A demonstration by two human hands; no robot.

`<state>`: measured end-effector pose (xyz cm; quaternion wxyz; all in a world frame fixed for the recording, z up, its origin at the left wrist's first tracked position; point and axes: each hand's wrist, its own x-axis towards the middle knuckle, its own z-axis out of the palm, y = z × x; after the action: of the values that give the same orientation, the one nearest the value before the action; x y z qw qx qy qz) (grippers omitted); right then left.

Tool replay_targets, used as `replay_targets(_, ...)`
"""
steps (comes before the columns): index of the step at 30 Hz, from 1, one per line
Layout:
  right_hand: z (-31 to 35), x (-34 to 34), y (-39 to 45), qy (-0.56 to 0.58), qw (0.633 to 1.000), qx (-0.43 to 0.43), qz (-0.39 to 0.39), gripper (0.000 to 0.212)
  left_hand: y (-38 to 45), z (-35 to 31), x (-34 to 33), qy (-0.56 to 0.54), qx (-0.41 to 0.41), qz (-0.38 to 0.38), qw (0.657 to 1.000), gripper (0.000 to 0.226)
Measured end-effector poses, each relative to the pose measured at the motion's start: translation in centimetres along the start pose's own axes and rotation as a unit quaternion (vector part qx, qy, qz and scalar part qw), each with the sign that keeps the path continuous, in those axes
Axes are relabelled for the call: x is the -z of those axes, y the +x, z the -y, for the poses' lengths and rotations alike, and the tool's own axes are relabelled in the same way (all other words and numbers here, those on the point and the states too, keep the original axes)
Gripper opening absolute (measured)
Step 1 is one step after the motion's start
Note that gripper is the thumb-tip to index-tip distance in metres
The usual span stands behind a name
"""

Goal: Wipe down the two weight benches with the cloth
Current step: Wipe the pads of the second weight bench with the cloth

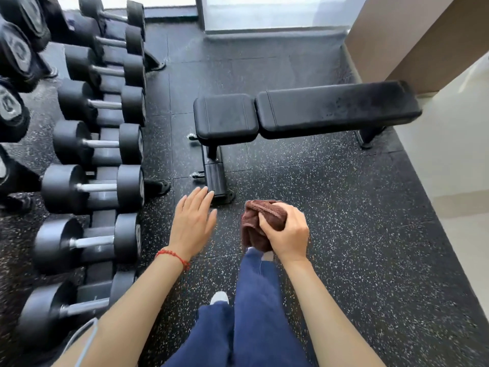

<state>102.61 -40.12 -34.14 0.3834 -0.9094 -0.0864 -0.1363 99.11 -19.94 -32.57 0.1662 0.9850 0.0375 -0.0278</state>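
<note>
One black padded weight bench (336,109) stands crosswise ahead of me, its short seat pad (225,115) on the left and its long back pad on the right. Only this one bench is in view. My right hand (287,233) is closed around a bunched dark red-brown cloth (260,221), held in the air well short of the bench. My left hand (193,221) hovers flat beside it, fingers spread and holding nothing, just above the bench's front foot (217,181).
A rack of black dumbbells (92,144) runs down the whole left side. A tan wall corner (412,38) and a pale floor strip (460,181) border the right. Speckled rubber flooring (357,234) lies between me and the bench. My blue-trousered legs show below.
</note>
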Motion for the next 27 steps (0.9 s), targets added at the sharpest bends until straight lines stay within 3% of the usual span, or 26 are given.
replay_targets(15,-5.0,-7.9,22.6,0.03,0.998,0.022,0.05,0.039,21.1,0.7,1.0,-0.01,0.098,-0.017,0.995,0.055)
replay_targets(27,-3.8,-19.4,31.0,0.014,0.998,0.02,0.062,0.038,32.7,10.1,0.7,-0.033,0.079,0.003,0.996,0.05)
